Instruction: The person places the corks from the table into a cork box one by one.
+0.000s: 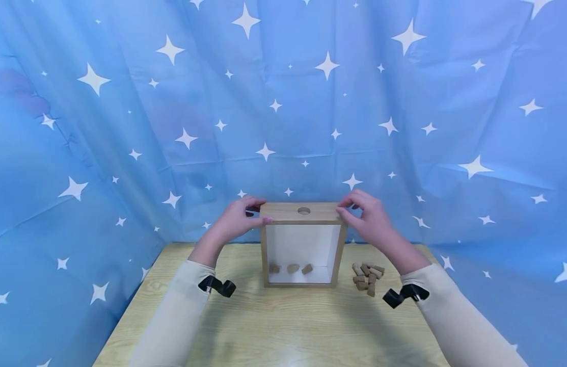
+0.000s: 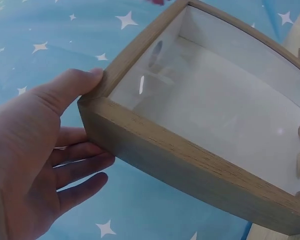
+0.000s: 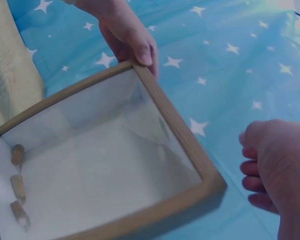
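Observation:
A wooden shadow box with a clear front, a white back and a round hole in its top stands upright on the table. Three corks lie along its bottom inside. At the box's upper left corner my left hand grips the frame, the thumb on the front edge and the fingers behind the side. My right hand is by the upper right corner with loosely bent fingers; the right wrist view shows a gap between this hand and the frame.
A small pile of several corks lies on the light wood table, right of the box. Behind the table hangs a blue curtain with white stars. Each sleeved wrist bears a black camera mount.

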`<action>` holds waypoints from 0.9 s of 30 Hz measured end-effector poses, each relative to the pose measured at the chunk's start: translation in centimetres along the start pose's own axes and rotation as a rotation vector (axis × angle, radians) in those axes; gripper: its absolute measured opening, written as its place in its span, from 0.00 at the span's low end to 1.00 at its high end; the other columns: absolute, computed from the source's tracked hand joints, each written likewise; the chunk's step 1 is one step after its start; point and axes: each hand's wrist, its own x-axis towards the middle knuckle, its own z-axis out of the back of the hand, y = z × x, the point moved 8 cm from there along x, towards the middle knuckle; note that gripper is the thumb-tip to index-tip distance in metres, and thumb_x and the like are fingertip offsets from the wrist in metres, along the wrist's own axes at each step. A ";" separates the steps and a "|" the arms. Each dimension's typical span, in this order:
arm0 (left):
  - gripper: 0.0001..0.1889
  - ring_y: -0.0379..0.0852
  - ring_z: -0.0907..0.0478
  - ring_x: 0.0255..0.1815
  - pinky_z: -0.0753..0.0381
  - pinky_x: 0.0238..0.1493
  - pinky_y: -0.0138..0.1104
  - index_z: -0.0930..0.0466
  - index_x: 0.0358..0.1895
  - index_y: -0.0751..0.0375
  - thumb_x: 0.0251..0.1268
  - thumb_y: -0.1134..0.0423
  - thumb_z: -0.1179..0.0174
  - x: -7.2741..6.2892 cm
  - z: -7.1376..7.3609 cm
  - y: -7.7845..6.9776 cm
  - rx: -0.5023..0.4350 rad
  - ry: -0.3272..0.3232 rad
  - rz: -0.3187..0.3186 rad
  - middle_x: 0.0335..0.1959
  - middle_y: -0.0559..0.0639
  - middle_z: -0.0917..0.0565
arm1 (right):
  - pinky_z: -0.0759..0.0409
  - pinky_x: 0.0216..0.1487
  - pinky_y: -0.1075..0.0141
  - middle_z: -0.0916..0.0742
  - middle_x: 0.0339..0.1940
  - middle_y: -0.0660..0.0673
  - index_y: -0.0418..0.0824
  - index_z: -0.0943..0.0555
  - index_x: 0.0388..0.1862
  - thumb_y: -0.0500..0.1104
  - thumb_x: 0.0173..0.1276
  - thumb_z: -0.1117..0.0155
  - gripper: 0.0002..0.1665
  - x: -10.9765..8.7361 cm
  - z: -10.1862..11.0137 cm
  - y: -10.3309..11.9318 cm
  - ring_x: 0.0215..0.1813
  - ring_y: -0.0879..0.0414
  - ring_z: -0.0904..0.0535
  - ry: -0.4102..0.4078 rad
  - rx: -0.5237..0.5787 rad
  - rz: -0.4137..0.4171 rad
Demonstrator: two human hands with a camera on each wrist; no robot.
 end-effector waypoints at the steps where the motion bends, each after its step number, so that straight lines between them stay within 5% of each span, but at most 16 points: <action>1: 0.43 0.62 0.21 0.72 0.18 0.71 0.54 0.24 0.80 0.55 0.69 0.37 0.24 -0.1 0.0 0.2 -0.018 0.003 0.004 0.71 0.55 0.18 | 0.15 0.48 0.53 0.11 0.40 0.46 0.38 0.10 0.42 0.32 0.74 0.24 0.03 -0.4 0.3 -0.3 0.44 0.51 0.16 -0.015 0.000 -0.001; 12: 0.43 0.63 0.22 0.75 0.20 0.73 0.55 0.24 0.81 0.56 0.67 0.41 0.21 -0.2 0.1 1.6 -0.170 0.018 0.051 0.71 0.56 0.17 | 0.23 0.41 0.69 0.12 0.40 0.52 0.41 0.10 0.43 0.33 0.77 0.26 0.04 -7.2 1.9 -3.7 0.42 0.59 0.19 -0.064 -0.080 -0.111; 25: 0.39 0.59 0.23 0.76 0.20 0.74 0.55 0.25 0.82 0.55 0.72 0.46 0.23 -0.3 0.4 2.1 -0.209 0.067 0.045 0.76 0.56 0.20 | 0.13 0.49 0.47 0.11 0.44 0.49 0.39 0.11 0.50 0.35 0.79 0.27 0.05 -15.3 -2.0 -9.7 0.46 0.52 0.15 0.097 -0.062 -0.373; 27: 0.39 0.59 0.23 0.77 0.20 0.74 0.55 0.25 0.82 0.56 0.73 0.47 0.23 -0.2 0.2 2.1 -0.216 0.067 0.041 0.76 0.56 0.20 | 0.12 0.48 0.50 0.11 0.46 0.47 0.39 0.11 0.51 0.35 0.78 0.27 0.06 -16.5 -2.5 -10.6 0.46 0.51 0.16 0.119 -0.048 -0.405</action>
